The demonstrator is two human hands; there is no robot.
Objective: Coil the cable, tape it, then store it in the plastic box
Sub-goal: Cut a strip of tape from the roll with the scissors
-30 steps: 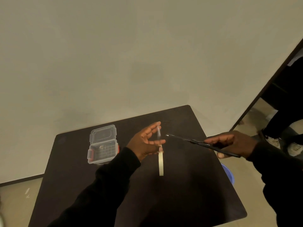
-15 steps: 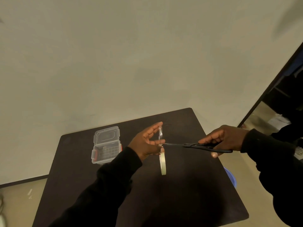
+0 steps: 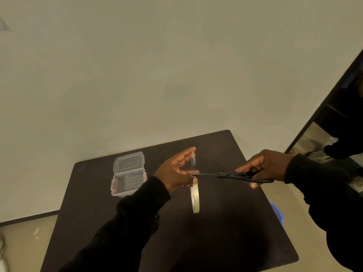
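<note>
Both hands are raised above the dark square tabletop (image 3: 225, 242), with black sleeves covering the arms. The left hand (image 3: 176, 173) has its fingers spread upward and holds a short strip of clear tape (image 3: 193, 160) stretched upright between its upper fingertip and its thumb; the thumb also pinches the top of the thin cream-coloured roll of tape (image 3: 195, 199), which hangs edge-on just below that hand. Some red marking shows on the roll's inner face, too small to read. The right hand (image 3: 263, 166) is closed around the handles of the black scissors (image 3: 233, 176), whose blades reach leftward to the strip just above the left thumb. Whether the blades are parted or shut on the strip is hard to tell, since they appear as one thin dark line.

The clear plastic box with red latches (image 3: 128, 173) sits on the tabletop to the left of the left hand, its lid swung open and lying flat on the far side. Its inside looks dark with a faint grid pattern, and what it holds cannot be made out. The cable cannot be made out anywhere in this view. A blue rounded object (image 3: 278, 213) peeks out below the tabletop edge under the right arm, mostly hidden.
</note>
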